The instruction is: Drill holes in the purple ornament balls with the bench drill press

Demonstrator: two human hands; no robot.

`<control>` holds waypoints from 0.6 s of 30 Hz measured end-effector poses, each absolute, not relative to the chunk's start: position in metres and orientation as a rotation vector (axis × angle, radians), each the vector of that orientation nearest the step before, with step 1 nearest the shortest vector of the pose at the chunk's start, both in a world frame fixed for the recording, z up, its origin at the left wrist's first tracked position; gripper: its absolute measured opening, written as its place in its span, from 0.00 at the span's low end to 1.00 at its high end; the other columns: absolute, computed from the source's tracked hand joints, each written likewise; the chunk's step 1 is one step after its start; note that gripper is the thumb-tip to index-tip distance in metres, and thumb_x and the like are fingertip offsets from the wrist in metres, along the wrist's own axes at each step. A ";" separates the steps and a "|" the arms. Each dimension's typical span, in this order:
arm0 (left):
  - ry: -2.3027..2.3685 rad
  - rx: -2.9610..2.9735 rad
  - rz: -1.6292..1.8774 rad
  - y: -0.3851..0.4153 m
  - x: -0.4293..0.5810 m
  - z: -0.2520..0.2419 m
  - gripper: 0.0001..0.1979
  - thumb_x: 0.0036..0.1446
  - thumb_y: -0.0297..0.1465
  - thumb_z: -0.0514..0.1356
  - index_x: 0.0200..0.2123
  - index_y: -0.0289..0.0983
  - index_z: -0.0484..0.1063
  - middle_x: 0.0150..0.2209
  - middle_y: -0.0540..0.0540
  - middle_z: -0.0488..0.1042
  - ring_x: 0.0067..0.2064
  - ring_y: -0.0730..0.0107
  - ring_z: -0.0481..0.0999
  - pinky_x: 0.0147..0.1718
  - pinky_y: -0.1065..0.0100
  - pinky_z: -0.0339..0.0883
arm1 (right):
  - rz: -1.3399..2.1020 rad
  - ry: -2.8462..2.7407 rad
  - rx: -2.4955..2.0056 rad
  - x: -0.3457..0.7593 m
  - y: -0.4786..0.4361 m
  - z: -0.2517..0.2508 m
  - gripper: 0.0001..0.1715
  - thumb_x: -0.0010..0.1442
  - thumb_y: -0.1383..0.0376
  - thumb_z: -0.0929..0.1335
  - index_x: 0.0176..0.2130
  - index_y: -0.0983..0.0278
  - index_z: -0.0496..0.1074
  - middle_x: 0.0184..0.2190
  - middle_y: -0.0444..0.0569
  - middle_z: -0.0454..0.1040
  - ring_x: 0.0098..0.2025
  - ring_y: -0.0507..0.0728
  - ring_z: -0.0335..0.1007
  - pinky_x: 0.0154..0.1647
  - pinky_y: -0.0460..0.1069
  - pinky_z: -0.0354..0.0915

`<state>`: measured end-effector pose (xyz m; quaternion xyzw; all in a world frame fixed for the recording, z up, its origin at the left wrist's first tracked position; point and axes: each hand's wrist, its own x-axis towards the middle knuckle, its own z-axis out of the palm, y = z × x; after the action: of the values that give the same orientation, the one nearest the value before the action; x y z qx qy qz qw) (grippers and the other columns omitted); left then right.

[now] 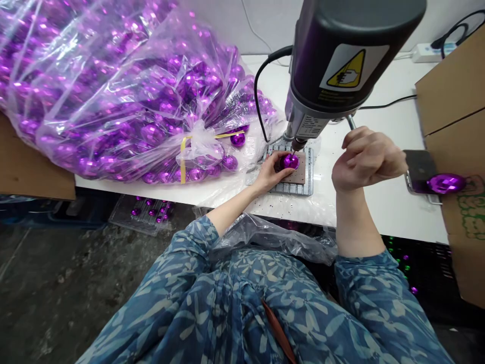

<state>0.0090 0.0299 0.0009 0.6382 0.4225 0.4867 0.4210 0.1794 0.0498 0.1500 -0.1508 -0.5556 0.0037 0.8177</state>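
Observation:
A shiny purple faceted ball [291, 161] rests on a small brown board [299, 177], which lies on the slotted grey metal base [309, 183] of a drill press [333, 76]. My left hand [270, 174] grips the ball from its left side, thumb in front and fingers behind. Just above the ball is the drill chuck [299, 144]; its bit meets the top of the ball, though how deep I cannot tell. To the right, my right hand [367, 157] is closed round the press's metal feed lever [351, 122], whose end is hidden in the fist.
A big clear bag [125, 101] full of purple balls covers the left of the white table [390, 207]. Loose balls lie beside its tied neck. At right are a phone [421, 164], another purple ball [447, 183] and cardboard boxes [454, 86]. Clear plastic sheeting [265, 235] hangs at the front edge.

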 end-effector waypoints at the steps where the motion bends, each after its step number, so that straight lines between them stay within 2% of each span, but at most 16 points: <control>1: 1.064 1.601 1.220 0.030 0.009 0.001 0.29 0.64 0.47 0.76 0.61 0.42 0.77 0.61 0.39 0.82 0.64 0.47 0.82 0.74 0.42 0.67 | 0.036 -1.166 -0.338 0.176 0.049 0.163 0.42 0.74 0.48 0.70 0.26 0.66 0.43 0.14 0.37 0.40 0.15 0.42 0.46 0.18 0.42 0.53; 3: 1.084 1.607 1.224 0.031 0.010 0.002 0.28 0.63 0.45 0.77 0.60 0.42 0.77 0.60 0.39 0.83 0.63 0.48 0.82 0.73 0.41 0.67 | 0.107 -1.134 -0.391 0.171 0.050 0.196 0.41 0.74 0.48 0.70 0.25 0.66 0.47 0.16 0.38 0.45 0.16 0.41 0.52 0.19 0.42 0.53; 4: 1.101 1.609 1.227 0.032 0.011 0.003 0.27 0.63 0.44 0.77 0.60 0.42 0.77 0.59 0.40 0.83 0.62 0.48 0.83 0.73 0.41 0.68 | 0.182 -1.141 -0.443 0.170 0.052 0.213 0.43 0.70 0.42 0.70 0.25 0.65 0.47 0.16 0.38 0.47 0.17 0.42 0.52 0.18 0.44 0.52; 5: 1.123 1.610 1.234 0.031 0.013 0.004 0.27 0.62 0.43 0.78 0.59 0.42 0.77 0.59 0.40 0.84 0.61 0.49 0.83 0.71 0.42 0.70 | 0.330 -1.150 -0.524 0.169 0.055 0.228 0.47 0.59 0.32 0.71 0.25 0.63 0.47 0.16 0.37 0.46 0.16 0.42 0.50 0.16 0.45 0.50; 6: 1.152 1.610 1.248 0.030 0.014 0.004 0.26 0.61 0.42 0.78 0.58 0.42 0.77 0.58 0.40 0.84 0.61 0.50 0.83 0.69 0.43 0.73 | 0.424 -1.148 -0.593 0.169 0.059 0.242 0.49 0.46 0.27 0.71 0.24 0.62 0.45 0.16 0.37 0.46 0.16 0.43 0.50 0.16 0.47 0.47; 7: 1.190 1.614 1.271 0.028 0.015 0.005 0.26 0.61 0.42 0.79 0.57 0.42 0.77 0.58 0.41 0.84 0.60 0.50 0.84 0.66 0.45 0.75 | 0.511 -1.154 -0.646 0.170 0.064 0.253 0.49 0.39 0.27 0.70 0.24 0.61 0.44 0.15 0.37 0.46 0.16 0.44 0.50 0.15 0.47 0.47; 8: 1.233 1.627 1.306 0.024 0.015 0.006 0.26 0.61 0.43 0.79 0.57 0.42 0.77 0.57 0.41 0.84 0.60 0.51 0.84 0.63 0.47 0.77 | 0.569 -1.159 -0.685 0.172 0.068 0.260 0.48 0.36 0.29 0.70 0.23 0.61 0.44 0.15 0.37 0.46 0.16 0.44 0.50 0.16 0.47 0.46; 9: 1.270 1.662 1.351 0.018 0.014 0.007 0.25 0.62 0.45 0.78 0.56 0.42 0.76 0.56 0.41 0.84 0.58 0.53 0.84 0.60 0.48 0.79 | 0.600 -1.167 -0.710 0.173 0.072 0.265 0.47 0.39 0.31 0.72 0.23 0.60 0.44 0.15 0.37 0.47 0.16 0.44 0.50 0.16 0.47 0.45; 11: 1.264 1.836 1.394 -0.001 0.008 0.008 0.23 0.66 0.50 0.74 0.53 0.42 0.76 0.51 0.42 0.84 0.52 0.56 0.84 0.54 0.52 0.80 | 0.614 -1.179 -0.725 0.176 0.079 0.267 0.43 0.54 0.40 0.75 0.23 0.61 0.45 0.15 0.38 0.49 0.17 0.43 0.49 0.17 0.46 0.45; 13: 1.109 2.141 1.251 -0.029 -0.004 0.010 0.22 0.69 0.54 0.69 0.48 0.42 0.77 0.41 0.45 0.83 0.43 0.61 0.82 0.45 0.56 0.78 | 0.599 -1.183 -0.709 0.176 0.082 0.265 0.40 0.66 0.51 0.74 0.22 0.60 0.45 0.16 0.38 0.49 0.17 0.43 0.50 0.18 0.46 0.45; 15: 0.907 2.470 0.882 -0.064 -0.019 0.013 0.22 0.72 0.55 0.65 0.44 0.42 0.77 0.34 0.47 0.80 0.36 0.64 0.78 0.36 0.60 0.73 | 0.586 -1.162 -0.696 0.175 0.082 0.262 0.39 0.71 0.59 0.73 0.21 0.60 0.46 0.16 0.39 0.48 0.16 0.44 0.51 0.18 0.47 0.46; 18: 0.783 2.843 0.271 -0.113 -0.041 0.020 0.22 0.73 0.54 0.65 0.46 0.40 0.79 0.37 0.44 0.82 0.36 0.60 0.79 0.31 0.61 0.67 | 0.574 -1.110 -0.699 0.172 0.081 0.262 0.37 0.75 0.67 0.67 0.19 0.61 0.46 0.15 0.41 0.48 0.16 0.45 0.50 0.19 0.47 0.45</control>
<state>-0.0408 -0.1132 0.0202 0.9562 0.2633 0.0911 0.0899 0.1721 0.0814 0.2617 -0.3203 -0.5087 0.2630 0.7546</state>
